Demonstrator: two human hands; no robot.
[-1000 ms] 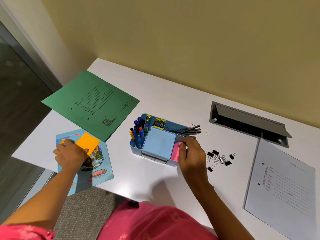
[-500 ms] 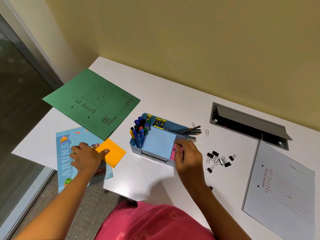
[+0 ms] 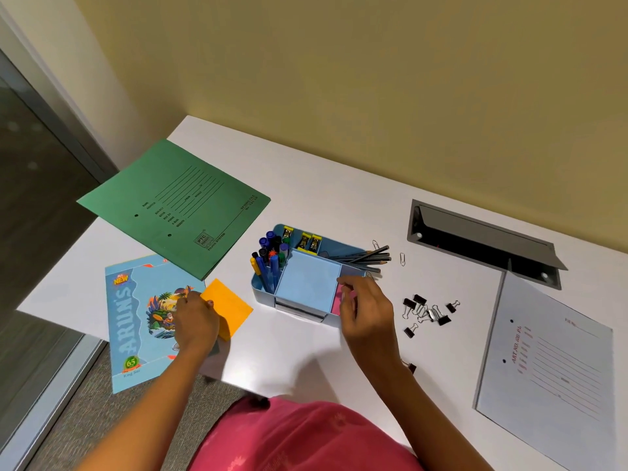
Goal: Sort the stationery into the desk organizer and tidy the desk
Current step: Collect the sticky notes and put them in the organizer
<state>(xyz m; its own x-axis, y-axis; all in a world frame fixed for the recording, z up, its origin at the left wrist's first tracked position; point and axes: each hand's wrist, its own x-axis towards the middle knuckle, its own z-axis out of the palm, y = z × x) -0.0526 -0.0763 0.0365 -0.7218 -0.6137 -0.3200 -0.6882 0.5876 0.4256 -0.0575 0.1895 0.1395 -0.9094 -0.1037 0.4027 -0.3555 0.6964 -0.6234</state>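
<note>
Hands are split across the desk. The left hand point(image 3: 197, 321) pinches the orange sticky pad point(image 3: 231, 305) by its near edge, just off the blue notebook point(image 3: 136, 317), while the right hand point(image 3: 368, 311) has its fingers curled on the pink pad point(image 3: 335, 302) standing in the right-end slot of the desk organizer point(image 3: 263, 289). Now the geometry: the orange pad sits just left of the organizer, apart from it, turned askew so one corner points at the organizer's near-left wall. So the way in is rightward and a touch away from the body, and the left hand is plainly the nearer one. Where it lands is my guess — the pink slot looks likeliest, since the light blue pad point(image 3: 307, 283) fills the middle and pens point(image 3: 268, 263) crowd the left end. Binder clips point(image 3: 428, 311) lie loose just right of the right hand.
</note>
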